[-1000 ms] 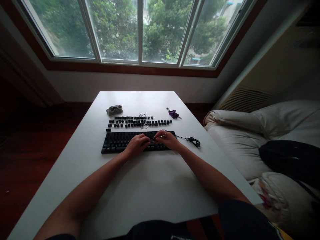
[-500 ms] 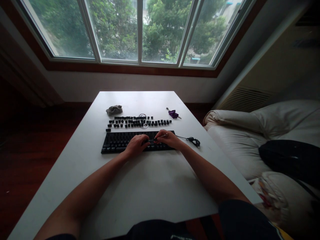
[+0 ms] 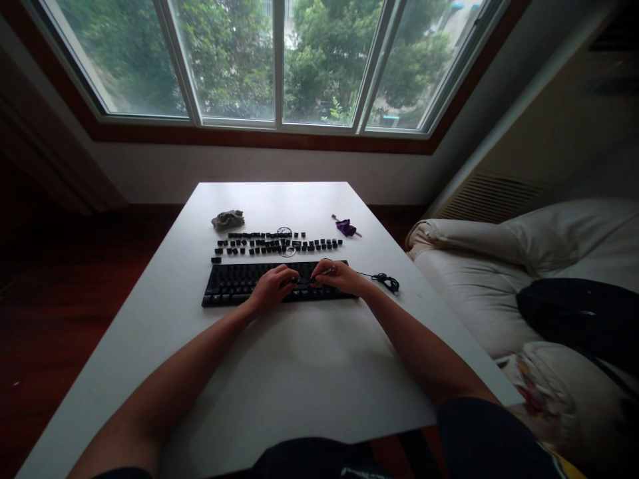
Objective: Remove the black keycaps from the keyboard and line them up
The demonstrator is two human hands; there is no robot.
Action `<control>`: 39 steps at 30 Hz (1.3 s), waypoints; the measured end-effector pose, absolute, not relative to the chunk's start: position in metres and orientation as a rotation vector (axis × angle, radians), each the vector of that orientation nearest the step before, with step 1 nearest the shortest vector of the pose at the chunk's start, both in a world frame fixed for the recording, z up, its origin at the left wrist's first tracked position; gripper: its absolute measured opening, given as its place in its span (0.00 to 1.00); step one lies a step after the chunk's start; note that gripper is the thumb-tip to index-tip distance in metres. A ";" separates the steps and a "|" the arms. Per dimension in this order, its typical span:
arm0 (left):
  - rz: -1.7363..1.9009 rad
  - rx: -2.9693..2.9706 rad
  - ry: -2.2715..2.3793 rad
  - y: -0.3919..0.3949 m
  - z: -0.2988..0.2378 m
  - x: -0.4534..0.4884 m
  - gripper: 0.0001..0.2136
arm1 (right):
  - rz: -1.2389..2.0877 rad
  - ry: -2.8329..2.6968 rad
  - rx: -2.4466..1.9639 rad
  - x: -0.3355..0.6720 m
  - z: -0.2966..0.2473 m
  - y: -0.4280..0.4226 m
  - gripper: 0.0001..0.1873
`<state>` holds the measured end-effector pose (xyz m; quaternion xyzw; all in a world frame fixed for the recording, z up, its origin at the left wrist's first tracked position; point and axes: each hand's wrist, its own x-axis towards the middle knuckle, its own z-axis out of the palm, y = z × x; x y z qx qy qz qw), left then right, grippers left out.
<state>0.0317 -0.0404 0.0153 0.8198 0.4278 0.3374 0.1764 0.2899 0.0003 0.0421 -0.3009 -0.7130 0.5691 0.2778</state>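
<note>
A black keyboard (image 3: 234, 281) lies on the white table, with bare dark patches where keycaps are off. Over its middle, my left hand (image 3: 271, 287) is closed, thumb and fingers curled together at a small dark thing too tiny to make out. Just to the right, my right hand (image 3: 339, 277) pinches a thin, light-coloured stick-like tool (image 3: 330, 270), its tip close above the keys. A narrow gap separates the fingertips of both hands. Beyond the keyboard, loose black keycaps (image 3: 264, 250) stand in rough rows.
A crumpled grey cloth or bag (image 3: 228, 220) rests at the back left of the table (image 3: 279, 386). At the back right lies a purple cloth (image 3: 346, 227) around a thin stick. The coiled keyboard cable (image 3: 387, 282) is at right, beside a pale sofa (image 3: 464, 286).
My right hand has shifted slightly right, widening the gap between my fingertips. My left hand stays almost where it was, with its fingers moved a little.
</note>
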 end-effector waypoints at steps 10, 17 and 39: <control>0.886 2.467 1.282 -0.043 0.013 0.033 0.15 | 1.493 -1.932 -0.834 0.291 0.045 0.001 0.19; 0.797 2.566 1.275 -0.042 0.013 0.035 0.12 | 1.418 -1.923 -0.888 0.301 0.057 0.007 0.19; 0.792 2.581 1.273 -0.043 0.011 0.036 0.09 | 0.945 -2.173 -1.222 0.381 0.068 0.048 0.16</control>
